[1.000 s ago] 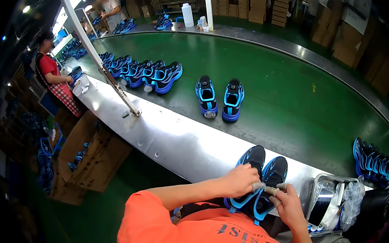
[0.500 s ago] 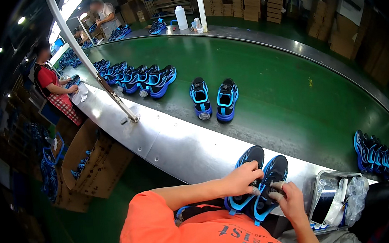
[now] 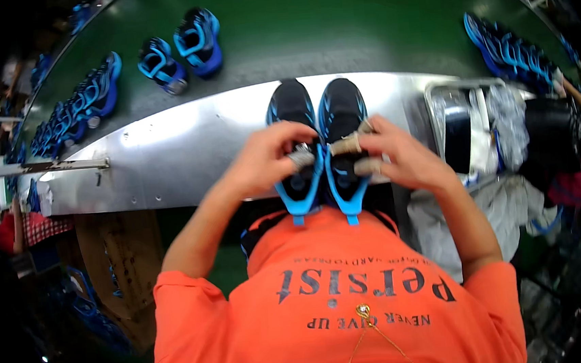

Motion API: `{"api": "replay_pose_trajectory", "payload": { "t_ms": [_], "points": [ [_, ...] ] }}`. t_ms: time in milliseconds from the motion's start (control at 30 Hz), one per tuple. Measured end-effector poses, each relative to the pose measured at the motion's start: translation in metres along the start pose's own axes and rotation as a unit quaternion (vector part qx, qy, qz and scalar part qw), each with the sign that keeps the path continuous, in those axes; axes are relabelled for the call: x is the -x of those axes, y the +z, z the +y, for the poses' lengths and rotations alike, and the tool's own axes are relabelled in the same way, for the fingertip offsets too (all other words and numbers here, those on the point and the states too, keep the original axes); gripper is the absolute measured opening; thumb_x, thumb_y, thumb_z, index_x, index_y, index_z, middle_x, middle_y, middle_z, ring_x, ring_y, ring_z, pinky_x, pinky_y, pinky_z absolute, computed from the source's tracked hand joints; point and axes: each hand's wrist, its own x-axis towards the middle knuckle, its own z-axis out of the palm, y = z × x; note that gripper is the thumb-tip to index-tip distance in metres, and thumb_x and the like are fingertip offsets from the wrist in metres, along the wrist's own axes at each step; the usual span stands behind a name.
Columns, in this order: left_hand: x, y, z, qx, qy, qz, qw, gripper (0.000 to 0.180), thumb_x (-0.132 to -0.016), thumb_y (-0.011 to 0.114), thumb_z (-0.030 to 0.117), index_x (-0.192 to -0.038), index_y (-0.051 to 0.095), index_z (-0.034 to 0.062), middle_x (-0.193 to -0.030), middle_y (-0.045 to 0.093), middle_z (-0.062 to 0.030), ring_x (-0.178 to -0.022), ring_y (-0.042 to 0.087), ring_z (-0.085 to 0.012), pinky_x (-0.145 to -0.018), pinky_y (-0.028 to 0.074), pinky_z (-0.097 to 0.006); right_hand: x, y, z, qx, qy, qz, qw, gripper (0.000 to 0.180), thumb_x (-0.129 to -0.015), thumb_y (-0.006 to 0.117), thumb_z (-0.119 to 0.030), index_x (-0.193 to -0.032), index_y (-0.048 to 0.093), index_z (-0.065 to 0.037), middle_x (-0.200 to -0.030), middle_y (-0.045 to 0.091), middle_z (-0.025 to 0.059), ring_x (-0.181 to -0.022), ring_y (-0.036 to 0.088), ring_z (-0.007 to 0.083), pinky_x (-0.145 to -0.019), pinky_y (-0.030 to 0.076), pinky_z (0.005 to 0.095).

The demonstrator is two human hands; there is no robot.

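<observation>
A pair of black-and-blue sneakers lies side by side on the metal ledge (image 3: 185, 149), toes away from me and heel tabs against my shirt: the left sneaker (image 3: 289, 103) and the right sneaker (image 3: 341, 100). My left hand (image 3: 271, 157) is closed at the lacing of the left one, its thumb and fingertips pinched together over the tongue. Across the lacing of the right one lie the bent fingers of my right hand (image 3: 397, 151), gripping near the tongue. Pale wraps cover several fingertips. What is pinched under the fingers is partly hidden.
Two more sneakers (image 3: 198, 44) stand on the green belt (image 3: 332, 14), beside a row of sneakers (image 3: 86, 105). At right are another row (image 3: 509, 52), a metal-rimmed tray (image 3: 434, 119) with clear plastic (image 3: 506, 127), and another person's arm (image 3: 579, 101). A post (image 3: 50, 167) stands left; a carton (image 3: 126, 262) sits below.
My view has tipped down and turned right, so the pair sits nearer the middle. Both hands stay on the lacing, with the fingers shifted slightly.
</observation>
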Motion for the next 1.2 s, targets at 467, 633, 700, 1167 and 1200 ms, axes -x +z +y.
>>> {"api": "replay_pose_trajectory", "payload": {
  "t_ms": [467, 633, 700, 1167, 1200],
  "points": [
    [0.012, 0.021, 0.013, -0.094, 0.091, 0.082, 0.988, 0.041, -0.078, 0.068, 0.000, -0.118, 0.063, 0.0077, -0.103, 0.058, -0.0055, -0.082, 0.056, -0.0177, -0.071, 0.046, -0.028, 0.012, 0.021, 0.007, 0.079, 0.065, 0.058, 0.993, 0.038, -0.075, 0.079, -0.022, -0.110, 0.068, -0.013, -0.089, 0.055, 0.0102, -0.084, 0.059, 0.0292, -0.075, 0.049, 0.0384],
    [0.000, 0.016, 0.005, -0.066, 0.024, -0.012, 0.997, 0.040, -0.078, 0.064, -0.003, -0.117, 0.063, 0.0058, -0.092, 0.054, -0.0044, -0.081, 0.053, -0.0159, -0.071, 0.045, -0.027, 0.007, 0.013, 0.015, 0.027, -0.009, -0.006, 1.000, 0.041, -0.076, 0.078, -0.020, -0.115, 0.068, -0.018, -0.095, 0.052, 0.0114, -0.092, 0.056, 0.0288, -0.079, 0.048, 0.0376],
    [-0.005, 0.006, -0.009, 0.086, 0.020, -0.047, 0.995, 0.037, -0.079, 0.065, -0.001, -0.115, 0.064, 0.0056, -0.092, 0.056, -0.0050, -0.079, 0.052, -0.0153, -0.071, 0.044, -0.027, 0.009, 0.021, 0.011, 0.052, 0.025, 0.019, 0.998, 0.043, -0.075, 0.078, -0.018, -0.116, 0.068, -0.017, -0.096, 0.051, 0.0109, -0.091, 0.056, 0.0272, -0.078, 0.048, 0.0362],
    [0.027, 0.092, 0.049, 0.580, -0.281, -0.036, 0.764, 0.034, -0.100, 0.046, 0.006, -0.131, 0.047, -0.0058, -0.126, 0.057, -0.0156, -0.092, 0.064, -0.0192, -0.086, 0.054, -0.034, 0.000, 0.001, 0.021, 0.010, 0.012, 0.004, 1.000, 0.035, -0.075, 0.077, -0.016, -0.109, 0.069, -0.011, -0.092, 0.055, 0.0087, -0.087, 0.055, 0.0250, -0.076, 0.048, 0.0346],
    [0.025, 0.097, 0.043, 0.592, -0.283, -0.019, 0.754, 0.032, -0.101, 0.046, 0.009, -0.130, 0.047, -0.0056, -0.127, 0.057, -0.0173, -0.096, 0.064, -0.0216, -0.088, 0.054, -0.036, -0.001, -0.002, 0.025, 0.003, -0.002, -0.019, 1.000, 0.035, -0.075, 0.077, -0.016, -0.109, 0.070, -0.011, -0.092, 0.054, 0.0088, -0.088, 0.055, 0.0241, -0.075, 0.048, 0.0345]
  ]
}}
